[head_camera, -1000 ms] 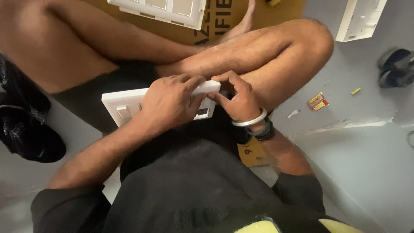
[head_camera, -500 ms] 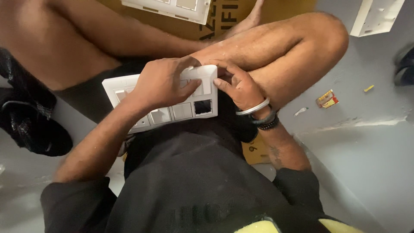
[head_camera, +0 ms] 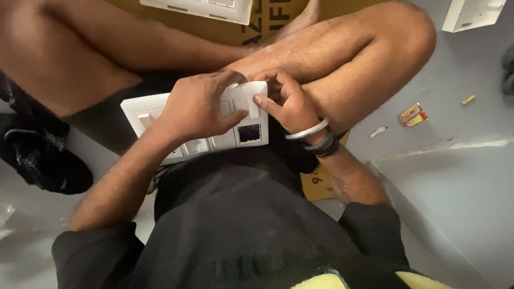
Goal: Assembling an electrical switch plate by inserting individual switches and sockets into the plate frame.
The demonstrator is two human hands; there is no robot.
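A white switch plate (head_camera: 242,139) with several rocker switches and one empty square slot lies across my lap as I sit cross-legged. My left hand (head_camera: 195,107) lies flat on top of the plate and grips it, covering its middle. My right hand (head_camera: 286,104) holds the plate's right end, its fingertip pressing on a switch in the top row. Bangles and a bead bracelet ring my right wrist.
A second white switch plate (head_camera: 201,8) lies on brown cardboard (head_camera: 267,27) beyond my legs. A white box (head_camera: 471,13) stands at the top right. A small red-and-yellow packet (head_camera: 412,115) and bits of litter lie on the grey floor. A black bag (head_camera: 37,155) lies at the left.
The plate has tilted up so its face with the switches and empty slot shows. My left hand shifted over its middle, and my right hand moved onto its right end.
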